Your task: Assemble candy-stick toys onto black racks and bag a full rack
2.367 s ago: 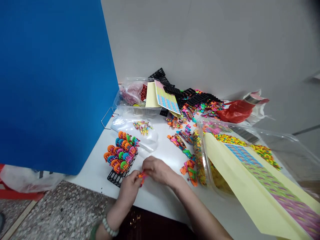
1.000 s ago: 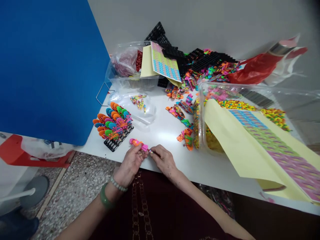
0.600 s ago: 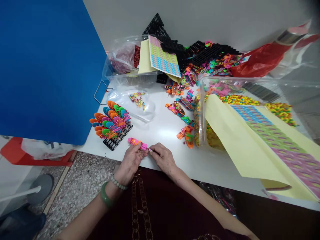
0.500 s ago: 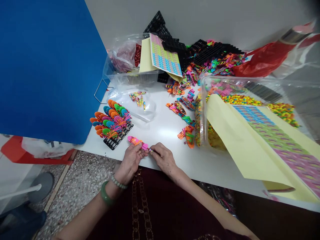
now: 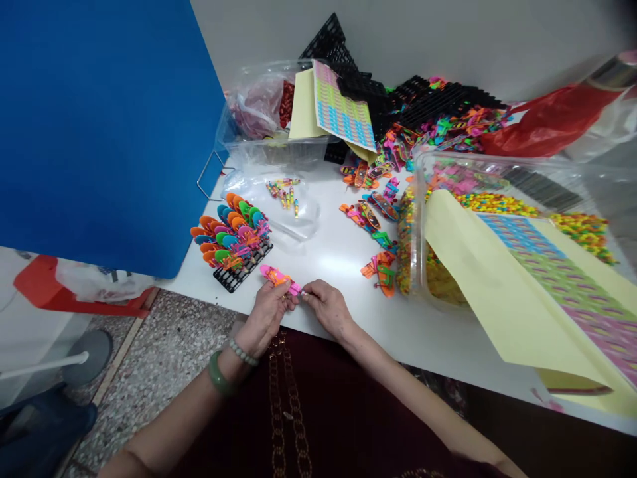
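Observation:
Near the table's front edge, my left hand (image 5: 273, 309) is closed around a small pink and orange plastic toy (image 5: 277, 275), whose rounded pink end points away to the left. My right hand (image 5: 328, 307) pinches at the toy's near end, with a tiny piece between its fingertips mostly hidden. Left of the hands, several similar toys with round orange, green, blue and pink tops (image 5: 231, 229) stand in rows in a black slotted rack (image 5: 233, 279). Behind them, a few small patterned tubes (image 5: 286, 192) lie on a clear plastic tray (image 5: 307, 222).
Loose colourful toys (image 5: 383, 269) lie right of the hands. A clear bin (image 5: 421, 219) of bright beads carries yellow-backed sticker sheets (image 5: 472, 285). Black racks (image 5: 418, 103) and a toy heap stand at the back. A blue board (image 5: 99, 133) rises on the left.
The camera view has shifted slightly, so the table things appear farther right. Both hands stay together at the pink and orange toy, with only slight finger movement.

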Tool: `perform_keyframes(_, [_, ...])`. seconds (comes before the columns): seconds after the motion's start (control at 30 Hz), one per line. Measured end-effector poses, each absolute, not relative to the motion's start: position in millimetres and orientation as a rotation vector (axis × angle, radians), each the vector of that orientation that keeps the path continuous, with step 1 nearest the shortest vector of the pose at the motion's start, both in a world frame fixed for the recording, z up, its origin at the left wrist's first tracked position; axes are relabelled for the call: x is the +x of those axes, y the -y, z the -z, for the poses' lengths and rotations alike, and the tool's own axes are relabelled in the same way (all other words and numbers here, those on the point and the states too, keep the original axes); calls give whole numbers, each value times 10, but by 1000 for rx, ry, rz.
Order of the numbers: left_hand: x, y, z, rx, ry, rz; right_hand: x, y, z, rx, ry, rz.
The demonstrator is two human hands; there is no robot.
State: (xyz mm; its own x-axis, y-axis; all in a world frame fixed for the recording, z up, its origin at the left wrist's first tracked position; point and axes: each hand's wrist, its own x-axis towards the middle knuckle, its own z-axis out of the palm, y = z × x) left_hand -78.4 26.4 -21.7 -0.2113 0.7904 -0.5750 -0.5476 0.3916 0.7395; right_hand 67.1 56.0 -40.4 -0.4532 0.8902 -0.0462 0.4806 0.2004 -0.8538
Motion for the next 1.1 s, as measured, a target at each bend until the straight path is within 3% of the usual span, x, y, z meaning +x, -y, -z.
perform_keyframes(0.13, [-777,-262,158,199,-1318,-1262,644,-539,342,-1266,2053,-1214])
perform_keyframes(0.37, [-1139,88,20,375,-1521,-934,782,-479,335,-1278,2342,-845])
perform_keyframes(0.5, [-1744,148,-3,877,-2260,-901,878,-615,337,-1309,2039,-1173])
perform_keyframes(0.57, [-2010,75,-1,1191,-2548,-700,859,-654,306,-1232,1867,-1338])
perform_keyframes(0.7, [-2101,-75,55,1374,-2574,-332,731,-631,245,-1149,1650,-1521])
perform_keyframes(0.9, [-1475,7,258,1453,-2531,-463,671,-573,275,-1253,1502,-1534])
perform_keyframes(1.1, [-1347,60,373,1465,-2557,-621,464,-515,137,-1049,1629,-1374])
